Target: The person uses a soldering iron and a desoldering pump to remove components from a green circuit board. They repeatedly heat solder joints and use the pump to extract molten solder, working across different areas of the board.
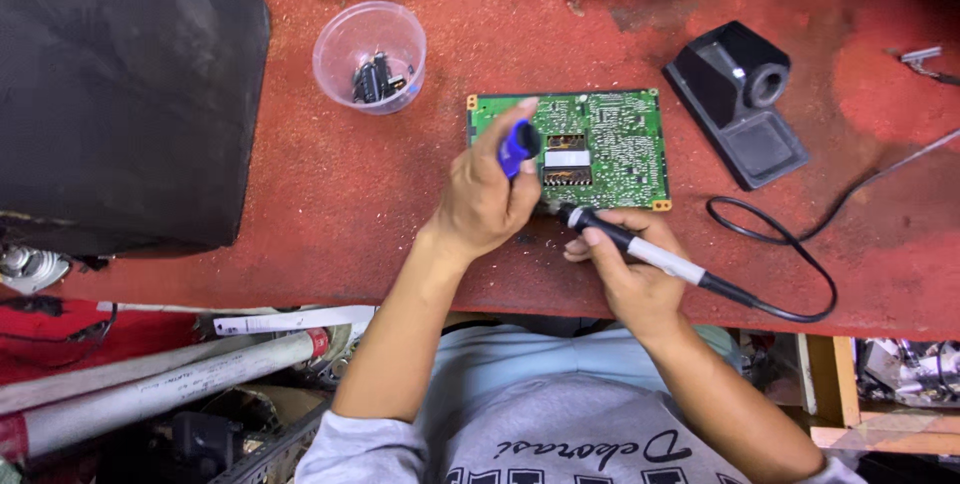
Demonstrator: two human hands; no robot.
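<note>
Circuit board (610, 149), green and rectangular, is lying flat on the red bench (350, 194) just ahead of the person, solder side up, its long axis running left to right across the view. Near its middle a dark rectangular component (567, 158) with two rows of pins is showing. The left hand (482, 199) is closing around a blue desoldering pump (518, 146), holding it steeply tilted with its nose over the board's left-centre part, beside that component. The right hand (628, 269) is gripping a soldering iron (640, 249) pen-fashion; the iron is pointing up and to the left, its tip meeting the board's near edge, its handle trailing toward the lower right, where a black cable (790, 274) is looping away. Judged from this, a joint is being heated for solder removal; the next move would call for bringing pump nose and iron tip onto the same joint. A clear plastic cup (370, 54) holding small dark components is standing well left of the board, and a black iron stand (738, 104) is resting to its right.
</note>
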